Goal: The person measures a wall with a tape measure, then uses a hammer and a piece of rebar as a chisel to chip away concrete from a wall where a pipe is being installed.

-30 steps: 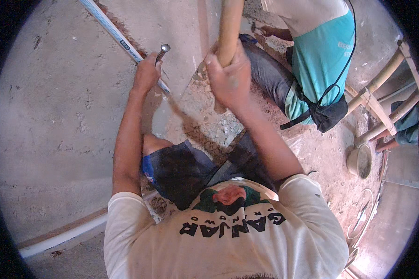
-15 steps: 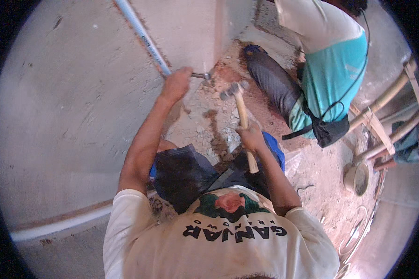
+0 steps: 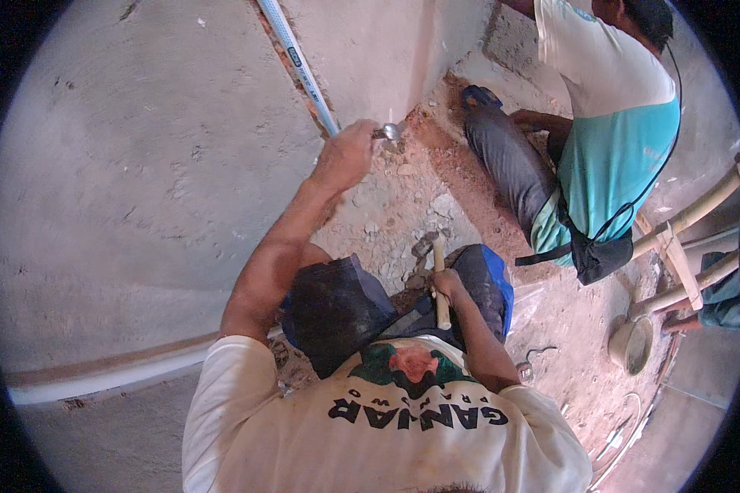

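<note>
My left hand is closed around a metal chisel, its rounded end sticking out past my fingers. That hand is by the wall, close to the lower end of a pale blue pipe set in a cut groove. The chisel's other end is hidden by the hand. In front of my lap, my right hand grips a hammer by its wooden handle. The hammer's metal head is up past the hand, over the rubble on the floor between my knees and the wall.
At the right a co-worker crouches close by. Behind are a wooden pole frame, a bucket and another person's legs. A white pipe runs along a groove at the left. Loose cable lies lower right.
The right hand has drawn the hammer back from near the chisel toward my lap. My left hand still holds the chisel by the pipe. The view has shifted slightly.
</note>
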The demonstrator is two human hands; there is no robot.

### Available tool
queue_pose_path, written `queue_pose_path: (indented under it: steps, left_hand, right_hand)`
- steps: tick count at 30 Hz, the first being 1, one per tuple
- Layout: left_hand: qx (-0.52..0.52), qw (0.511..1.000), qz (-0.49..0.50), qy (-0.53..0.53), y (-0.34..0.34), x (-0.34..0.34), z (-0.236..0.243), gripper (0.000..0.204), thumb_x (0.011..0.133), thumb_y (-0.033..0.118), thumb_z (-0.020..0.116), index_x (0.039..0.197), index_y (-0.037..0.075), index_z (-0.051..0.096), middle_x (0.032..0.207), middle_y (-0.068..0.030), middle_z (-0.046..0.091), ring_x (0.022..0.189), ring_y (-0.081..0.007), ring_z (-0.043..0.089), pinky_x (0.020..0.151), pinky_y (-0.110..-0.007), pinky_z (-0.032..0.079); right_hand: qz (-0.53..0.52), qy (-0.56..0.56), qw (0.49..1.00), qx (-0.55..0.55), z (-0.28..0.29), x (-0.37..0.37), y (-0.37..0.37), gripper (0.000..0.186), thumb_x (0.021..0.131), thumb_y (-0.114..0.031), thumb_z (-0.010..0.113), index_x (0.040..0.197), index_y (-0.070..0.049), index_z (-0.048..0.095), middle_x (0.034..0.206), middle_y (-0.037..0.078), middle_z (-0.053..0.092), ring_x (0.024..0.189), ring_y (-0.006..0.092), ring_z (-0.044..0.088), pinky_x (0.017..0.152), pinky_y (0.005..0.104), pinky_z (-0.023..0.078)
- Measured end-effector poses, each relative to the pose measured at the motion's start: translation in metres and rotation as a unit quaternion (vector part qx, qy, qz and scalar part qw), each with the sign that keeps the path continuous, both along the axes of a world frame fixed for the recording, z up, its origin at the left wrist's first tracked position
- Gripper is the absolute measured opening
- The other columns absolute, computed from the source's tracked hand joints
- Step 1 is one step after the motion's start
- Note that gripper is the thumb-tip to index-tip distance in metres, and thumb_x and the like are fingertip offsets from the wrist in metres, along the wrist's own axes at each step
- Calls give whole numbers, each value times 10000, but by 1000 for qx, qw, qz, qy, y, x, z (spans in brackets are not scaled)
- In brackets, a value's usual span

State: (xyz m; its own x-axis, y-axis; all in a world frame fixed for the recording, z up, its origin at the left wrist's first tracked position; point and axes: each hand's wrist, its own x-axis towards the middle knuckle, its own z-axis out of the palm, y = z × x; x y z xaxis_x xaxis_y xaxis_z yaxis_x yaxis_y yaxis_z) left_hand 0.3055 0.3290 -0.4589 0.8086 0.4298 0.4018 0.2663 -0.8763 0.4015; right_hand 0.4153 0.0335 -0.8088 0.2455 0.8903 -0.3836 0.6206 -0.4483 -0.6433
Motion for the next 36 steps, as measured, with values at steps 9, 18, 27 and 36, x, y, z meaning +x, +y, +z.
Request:
queue_pose_path:
  steps: [9, 18, 27, 36]
  left_hand:
    - [14, 998, 24, -47, 12, -7, 0, 180, 848, 39, 509, 1024, 17, 537, 939, -202, 576, 889, -400, 580, 753, -477, 471]
    - [1, 997, 4, -77, 3, 3, 0, 174, 854, 29, 532, 1028, 23, 530, 973, -207, 577, 931, -409, 576, 786, -465, 464]
    - [63, 991, -119, 22, 3, 5, -17, 285, 765, -33, 529, 1038, 35, 570, 988, -177, 572, 963, -376, 571, 826, -452, 468]
    - [71, 981, -152, 95, -12, 15, -40, 311, 775, -3, 562, 1075, 60, 615, 998, -150, 576, 984, -347, 568, 853, -434, 472]
  right_hand:
    - [-47, 120, 991, 20, -16, 8, 2, 215, 838, -136, 518, 716, 13, 611, 594, 127, 608, 524, 257, 628, 480, 401, 506]
    - [-12, -84, 988, -129, 71, -17, 22, 422, 881, -330, 513, 1180, -34, 555, 1094, 264, 607, 1024, 390, 600, 869, 462, 477]
    - [-182, 83, 941, 271, 251, 11, 90, 452, 890, -278, 591, 1275, -66, 484, 993, 195, 629, 827, 275, 652, 748, 377, 521]
    - [-246, 193, 899, 307, 308, -2, 134, 198, 901, -184, 553, 1056, -68, 596, 691, 86, 623, 525, 147, 591, 504, 327, 476]
